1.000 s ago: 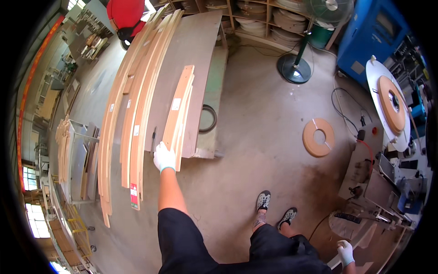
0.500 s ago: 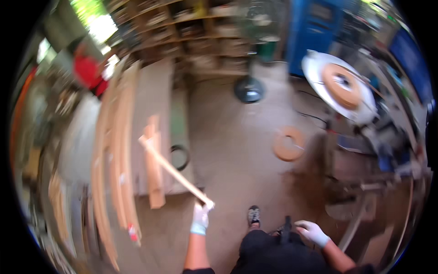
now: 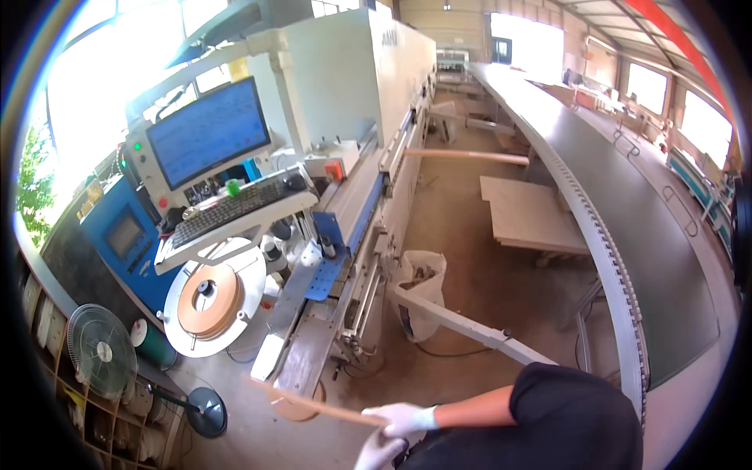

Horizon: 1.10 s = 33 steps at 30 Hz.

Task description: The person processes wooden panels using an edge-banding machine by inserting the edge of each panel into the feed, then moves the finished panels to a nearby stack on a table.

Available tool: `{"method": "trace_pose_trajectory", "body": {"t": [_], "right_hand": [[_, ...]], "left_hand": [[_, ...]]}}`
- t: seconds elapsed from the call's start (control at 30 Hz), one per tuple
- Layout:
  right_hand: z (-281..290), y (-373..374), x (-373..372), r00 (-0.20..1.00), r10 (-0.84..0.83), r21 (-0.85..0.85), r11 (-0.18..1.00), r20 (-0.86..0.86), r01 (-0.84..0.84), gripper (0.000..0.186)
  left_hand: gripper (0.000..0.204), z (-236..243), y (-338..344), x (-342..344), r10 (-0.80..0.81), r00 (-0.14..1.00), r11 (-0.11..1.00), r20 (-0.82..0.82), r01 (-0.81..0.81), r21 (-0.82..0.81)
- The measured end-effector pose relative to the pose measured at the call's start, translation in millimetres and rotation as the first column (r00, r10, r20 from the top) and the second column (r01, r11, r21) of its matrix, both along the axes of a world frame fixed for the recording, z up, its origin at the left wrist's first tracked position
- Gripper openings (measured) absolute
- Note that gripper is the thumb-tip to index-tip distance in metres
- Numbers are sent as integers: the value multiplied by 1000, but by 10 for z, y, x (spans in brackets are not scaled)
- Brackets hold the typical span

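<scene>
A long, narrow wooden strip (image 3: 321, 406) reaches out to the left from my hands, low in the view. My gloved right hand (image 3: 401, 419) is closed over its near end, the forearm coming in from the right. Just below, my gloved left hand (image 3: 377, 452) closes on the same end; its fingers are partly hidden. The strip's far end lies in front of the metal bed (image 3: 301, 360) of a long machine and partly covers a brown coil (image 3: 296, 407) on the floor.
Left of the machine bed are a reel of brown edging (image 3: 210, 301), a keyboard shelf (image 3: 235, 215), a monitor (image 3: 207, 133) and a standing fan (image 3: 102, 352). A white sack (image 3: 423, 294) stands beside the machine. A long dark conveyor (image 3: 595, 180) runs along the right, near stacked boards (image 3: 536, 215).
My view has swung from the board stack and shelves to the machine. The strip, held earlier by my left hand alone, now has my right hand on it too.
</scene>
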State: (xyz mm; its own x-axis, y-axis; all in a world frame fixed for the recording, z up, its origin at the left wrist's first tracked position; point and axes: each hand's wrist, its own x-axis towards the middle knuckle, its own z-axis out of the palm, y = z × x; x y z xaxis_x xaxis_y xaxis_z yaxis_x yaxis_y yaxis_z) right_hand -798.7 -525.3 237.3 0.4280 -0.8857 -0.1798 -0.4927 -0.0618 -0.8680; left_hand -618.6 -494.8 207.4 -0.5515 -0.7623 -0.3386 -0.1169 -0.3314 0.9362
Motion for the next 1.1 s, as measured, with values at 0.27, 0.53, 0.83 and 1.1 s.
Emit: {"method": "trace_pose_trajectory", "body": {"t": [0.27, 0.53, 0.83, 1.1], "right_hand": [[491, 329, -1621, 930, -365, 157, 921, 29, 356, 54], [537, 101, -2183, 949, -292, 310, 897, -121, 316, 39], [-107, -285, -2139, 886, -444, 309, 831, -133, 463, 40], [117, -946, -2054, 806, -552, 219, 777, -217, 591, 41]], "left_hand": [[100, 1290, -1200, -843, 158, 809, 984, -566, -78, 162], [45, 1366, -1367, -1509, 284, 867, 951, -408, -202, 233], [37, 605, -2128, -1040, 704, 699, 654, -127, -568, 499], [35, 328, -2761, -1176, 628, 771, 669, -104, -467, 578]]}}
